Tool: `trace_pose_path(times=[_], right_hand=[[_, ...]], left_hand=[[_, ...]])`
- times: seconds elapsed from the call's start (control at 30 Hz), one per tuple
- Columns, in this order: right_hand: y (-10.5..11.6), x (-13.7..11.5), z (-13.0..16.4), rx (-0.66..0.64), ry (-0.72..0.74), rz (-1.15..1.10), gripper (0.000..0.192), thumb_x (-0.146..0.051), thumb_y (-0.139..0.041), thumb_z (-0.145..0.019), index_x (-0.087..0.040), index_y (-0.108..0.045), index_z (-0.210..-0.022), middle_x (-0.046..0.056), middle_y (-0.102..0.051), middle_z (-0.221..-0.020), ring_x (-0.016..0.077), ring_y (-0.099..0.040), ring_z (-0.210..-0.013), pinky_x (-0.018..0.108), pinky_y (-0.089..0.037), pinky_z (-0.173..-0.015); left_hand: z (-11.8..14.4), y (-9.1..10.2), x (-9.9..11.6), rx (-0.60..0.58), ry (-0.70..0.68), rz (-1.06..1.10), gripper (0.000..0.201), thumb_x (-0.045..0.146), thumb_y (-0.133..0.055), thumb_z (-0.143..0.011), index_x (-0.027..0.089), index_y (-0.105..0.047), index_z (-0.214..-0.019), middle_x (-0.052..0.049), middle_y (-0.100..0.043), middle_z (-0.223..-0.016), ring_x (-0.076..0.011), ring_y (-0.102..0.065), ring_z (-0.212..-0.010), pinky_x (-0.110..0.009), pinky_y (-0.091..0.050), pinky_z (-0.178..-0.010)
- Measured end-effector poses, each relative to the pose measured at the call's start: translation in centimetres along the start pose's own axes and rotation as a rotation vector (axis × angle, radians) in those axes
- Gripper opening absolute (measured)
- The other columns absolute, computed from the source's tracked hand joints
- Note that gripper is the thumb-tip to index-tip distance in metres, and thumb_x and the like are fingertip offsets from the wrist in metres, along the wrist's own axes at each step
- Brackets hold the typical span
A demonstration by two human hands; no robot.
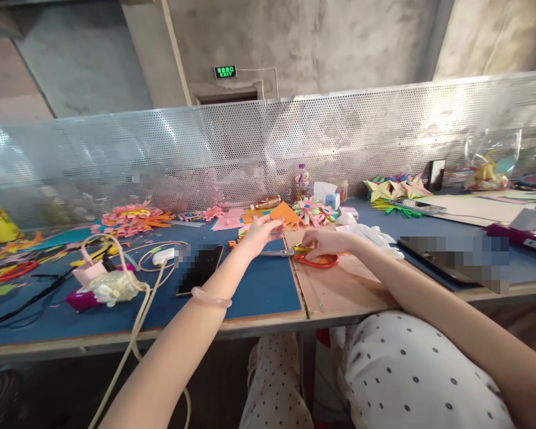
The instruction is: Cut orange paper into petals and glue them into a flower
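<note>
Orange paper [286, 213], a folded sheet, is pinched at its near-left corner between the fingertips of the left hand [261, 231], which lifts it just above the blue table mat [259, 286]. The right hand [324, 241] lies to its right, resting on the orange-handled scissors [310, 257]; its fingers are curled over the handles, but whether they actually clasp them cannot be told. The scissor blades point left across the mat, toward the left hand and just below the paper.

Judged from this, the work stands between holding the sheet and cutting it: the next move would call for raising the scissors and bringing the blades to the paper's edge while the left hand keeps it steady.

Nearer on the left arm sits a pale bangle [211, 297], with a dark phone [199, 269] flat on the mat to its left and a tangle of cream cable [138, 286] beyond that. Farther back, pink and orange paper flowers [131, 218] lie at the left, a small bottle [302, 180] stands at centre, and a perforated metal screen [339, 143] closes the bench.
</note>
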State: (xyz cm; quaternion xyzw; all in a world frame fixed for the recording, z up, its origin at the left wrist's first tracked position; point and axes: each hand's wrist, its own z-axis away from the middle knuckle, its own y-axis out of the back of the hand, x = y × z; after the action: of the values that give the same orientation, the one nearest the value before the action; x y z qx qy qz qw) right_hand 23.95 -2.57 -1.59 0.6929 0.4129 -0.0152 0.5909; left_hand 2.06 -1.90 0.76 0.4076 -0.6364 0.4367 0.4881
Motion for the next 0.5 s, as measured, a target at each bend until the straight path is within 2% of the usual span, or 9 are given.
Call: trace_pose_path(times=[0.1,0.2,0.3,0.4,0.5], right_hand=[[-0.3,-0.4,-0.3,-0.093,-0.038,0.128,0.025,-0.039,-0.07,-0.061,-0.02,-0.071,-0.078,-0.001,-0.065,-0.067,0.0132,-0.053,-0.056,0.024,-0.035,-0.052],[-0.3,-0.4,-0.6,0.074,-0.144,0.167,0.03,-0.04,-0.067,-0.066,-0.017,-0.068,-0.085,0.001,-0.065,-0.069,0.0148,-0.057,-0.056,0.025,-0.039,-0.052],[-0.3,-0.5,-0.9,0.258,-0.264,-0.02,0.041,-0.045,-0.065,-0.07,-0.015,-0.063,-0.098,0.005,-0.067,-0.076,0.015,-0.058,-0.05,0.025,-0.041,-0.044],[-0.3,-0.9,-0.9,0.291,-0.213,-0.261,0.04,-0.041,-0.062,-0.076,-0.017,-0.06,-0.108,0.007,-0.069,-0.089,0.0155,-0.061,-0.054,0.024,-0.044,-0.04],[-0.5,-1.3,-0.8,0.316,-0.112,-0.299,0.036,-0.034,-0.067,-0.073,-0.017,-0.063,-0.104,0.008,-0.069,-0.094,0.0189,-0.064,-0.068,0.026,-0.051,-0.051]], left_hand=[[-0.1,0.2,0.0,-0.03,0.014,0.022,0.007,0.015,-0.067,-0.072,0.013,-0.062,-0.077,-0.002,-0.065,-0.068,-0.0121,-0.062,-0.065,-0.027,-0.049,-0.064],[-0.1,0.3,0.0,-0.108,0.027,0.022,0.007,0.016,-0.067,-0.072,0.013,-0.063,-0.078,-0.003,-0.065,-0.067,-0.0116,-0.061,-0.062,-0.024,-0.045,-0.059],[0.1,0.2,-0.2,-0.203,0.055,0.005,0.011,0.015,-0.07,-0.071,0.012,-0.066,-0.081,-0.005,-0.068,-0.076,-0.0122,-0.062,-0.068,-0.025,-0.046,-0.064],[0.3,-0.1,-0.4,-0.309,0.066,-0.008,0.019,0.012,-0.072,-0.069,0.013,-0.068,-0.088,-0.008,-0.07,-0.092,-0.0145,-0.063,-0.083,-0.029,-0.048,-0.076],[0.3,-0.3,-0.5,-0.396,0.052,0.039,0.025,0.013,-0.071,-0.07,0.013,-0.069,-0.095,-0.011,-0.069,-0.1,-0.0174,-0.063,-0.091,-0.033,-0.047,-0.084]])
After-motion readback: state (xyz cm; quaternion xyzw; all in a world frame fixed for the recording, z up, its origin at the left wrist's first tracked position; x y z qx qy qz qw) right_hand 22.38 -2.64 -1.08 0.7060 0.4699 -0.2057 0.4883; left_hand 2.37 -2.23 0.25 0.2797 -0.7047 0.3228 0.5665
